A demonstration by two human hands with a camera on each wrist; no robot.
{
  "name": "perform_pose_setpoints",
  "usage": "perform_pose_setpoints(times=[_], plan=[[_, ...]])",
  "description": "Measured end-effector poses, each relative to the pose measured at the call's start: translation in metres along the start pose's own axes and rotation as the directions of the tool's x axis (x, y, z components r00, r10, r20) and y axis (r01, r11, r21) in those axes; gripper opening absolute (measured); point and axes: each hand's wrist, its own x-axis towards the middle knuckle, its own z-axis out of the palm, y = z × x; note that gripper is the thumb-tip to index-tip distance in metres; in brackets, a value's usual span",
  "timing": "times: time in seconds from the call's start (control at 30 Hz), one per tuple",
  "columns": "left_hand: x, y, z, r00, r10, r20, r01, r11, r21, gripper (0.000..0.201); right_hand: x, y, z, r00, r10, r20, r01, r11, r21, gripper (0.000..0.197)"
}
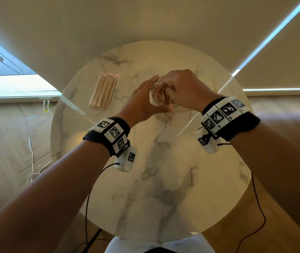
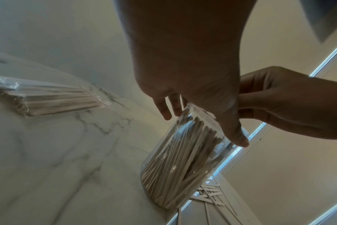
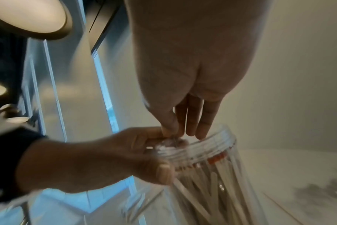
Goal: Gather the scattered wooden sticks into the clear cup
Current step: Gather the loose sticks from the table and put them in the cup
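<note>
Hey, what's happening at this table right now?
A person is filling a clear cup with wooden sticks on a marble table. The left hand grips the cup near its rim while the right hand reaches over its mouth. A few loose sticks remain beside it; a bagged bundle lies apart.

We see both of our forearms bare, each wrist wrapped in a broad black fabric band (image 1: 107, 137) that carries a row of white rectangular plastic blocks printed with black-and-white square coded markers (image 1: 226, 109). Under each wrist hangs a small white rounded camera housing (image 1: 126, 160) bearing one more such marker, and a thin dark cable (image 1: 90, 196) runs back from it along the arm. At the bottom edge of the head view shows a patch of our white clothing (image 1: 156, 245).
</note>
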Motion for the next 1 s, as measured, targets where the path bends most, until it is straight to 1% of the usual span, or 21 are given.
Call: perform_pose_setpoints(times=[0.1, 0.17, 0.2, 0.27, 0.37, 0.43, 0.47, 0.53, 0.57, 0.63, 0.73, 0.8, 0.87, 0.93, 1.0], plan=[[-0.004, 0.004, -0.004, 0.999, 0.022, 0.034, -0.024, 0.998, 0.057, 0.126, -0.019, -0.005, -0.009, 0.989, 0.041, -0.145, -0.021, 0.991, 0.134, 0.025], [-0.013, 0.005, -0.007, 0.999, 0.046, -0.004, -0.046, 0.998, 0.038, 0.128, -0.036, -0.001, -0.013, 0.974, 0.077, -0.212, -0.037, 0.982, 0.185, 0.020], [-0.018, 0.004, -0.008, 0.996, 0.075, -0.049, -0.073, 0.997, 0.030, 0.126, -0.044, 0.002, -0.014, 0.966, 0.089, -0.241, -0.039, 0.978, 0.207, 0.018], [-0.031, 0.000, -0.007, 0.972, 0.165, -0.169, -0.162, 0.986, 0.037, 0.110, -0.061, 0.011, -0.016, 0.948, 0.102, -0.303, -0.029, 0.971, 0.238, 0.017], [-0.056, 0.001, 0.002, 0.900, 0.255, -0.354, -0.252, 0.966, 0.055, 0.073, -0.085, 0.029, -0.016, 0.928, 0.158, -0.338, -0.077, 0.967, 0.242, 0.016], [-0.071, 0.007, 0.011, 0.865, 0.311, -0.394, -0.302, 0.949, 0.088, 0.048, -0.099, 0.048, -0.015, 0.924, 0.216, -0.316, -0.144, 0.961, 0.238, 0.015], [-0.076, 0.011, 0.018, 0.856, 0.353, -0.379, -0.337, 0.935, 0.110, 0.037, -0.104, 0.058, -0.014, 0.926, 0.237, -0.293, -0.171, 0.957, 0.233, 0.014], [-0.083, 0.016, 0.035, 0.852, 0.430, -0.298, -0.409, 0.903, 0.133, 0.020, -0.112, 0.081, -0.012, 0.934, 0.280, -0.222, -0.229, 0.946, 0.229, 0.012], [-0.083, 0.020, 0.045, 0.860, 0.449, -0.244, -0.432, 0.894, 0.122, 0.016, -0.114, 0.091, -0.010, 0.932, 0.316, -0.175, -0.273, 0.934, 0.231, 0.013], [-0.079, 0.029, 0.069, 0.884, 0.450, -0.130, -0.440, 0.893, 0.099, 0.015, -0.117, 0.114, -0.006, 0.917, 0.388, -0.087, -0.362, 0.905, 0.224, 0.016], [-0.059, 0.048, 0.108, 0.931, 0.364, 0.006, -0.362, 0.926, 0.109, 0.024, -0.113, 0.150, -0.002, 0.897, 0.442, -0.011, -0.430, 0.878, 0.211, 0.023], [-0.040, 0.057, 0.134, 0.961, 0.273, 0.040, -0.276, 0.951, 0.138, 0.033, -0.105, 0.171, -0.002, 0.880, 0.474, 0.012, -0.467, 0.862, 0.197, 0.027], [-0.018, 0.060, 0.156, 0.987, 0.152, 0.055, -0.160, 0.968, 0.192, 0.045, -0.094, 0.189, -0.003, 0.866, 0.499, 0.028, -0.494, 0.847, 0.196, 0.031], [0.004, 0.061, 0.172, 0.998, -0.003, 0.071, -0.015, 0.967, 0.253, 0.057, -0.081, 0.204, -0.003, 0.858, 0.512, 0.029, -0.508, 0.841, 0.187, 0.035], [0.024, 0.065, 0.184, 0.984, -0.156, 0.081, 0.124, 0.943, 0.308, 0.068, -0.071, 0.218, -0.001, 0.846, 0.532, 0.034, -0.529, 0.831, 0.172, 0.037]])
